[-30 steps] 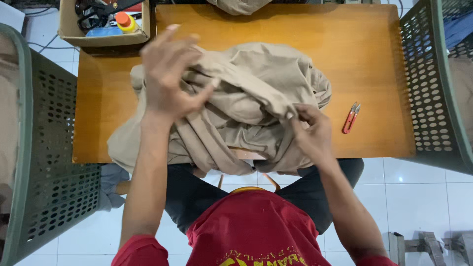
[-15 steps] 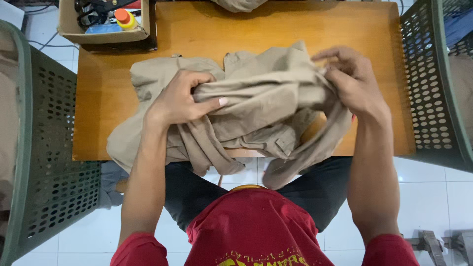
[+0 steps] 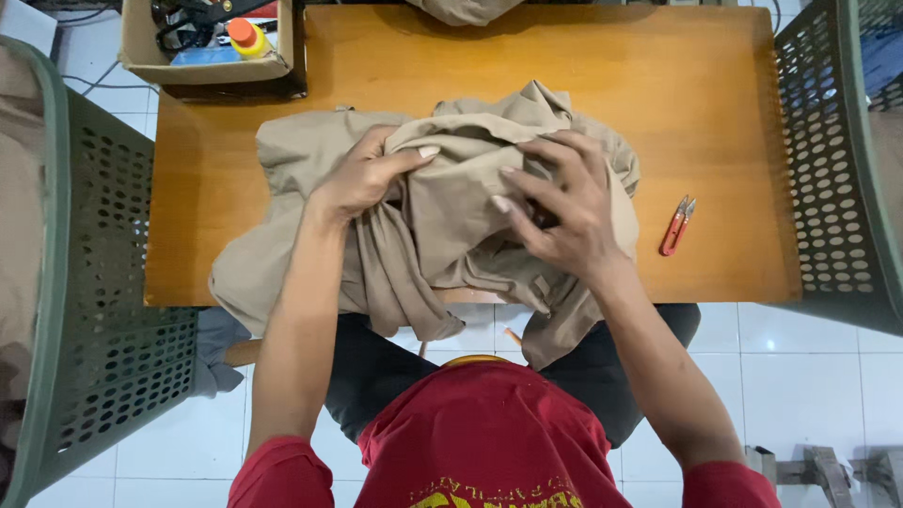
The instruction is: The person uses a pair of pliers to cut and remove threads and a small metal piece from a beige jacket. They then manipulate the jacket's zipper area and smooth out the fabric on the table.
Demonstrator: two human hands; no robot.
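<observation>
A crumpled beige garment lies in a heap on the wooden table, with parts hanging over the near edge toward my lap. My left hand grips a fold of the cloth on the left side of the heap. My right hand presses and pinches the cloth on the right side, fingers spread over it. Both hands are close together at the middle of the garment.
Small red thread snips lie on the table right of the garment. A cardboard box with a bottle and tools stands at the back left. Green perforated plastic baskets stand at the left and right.
My right hand has come down from the garment's right edge onto the middle of the heap. The cloth has been bunched inward, and the red snips show again.
</observation>
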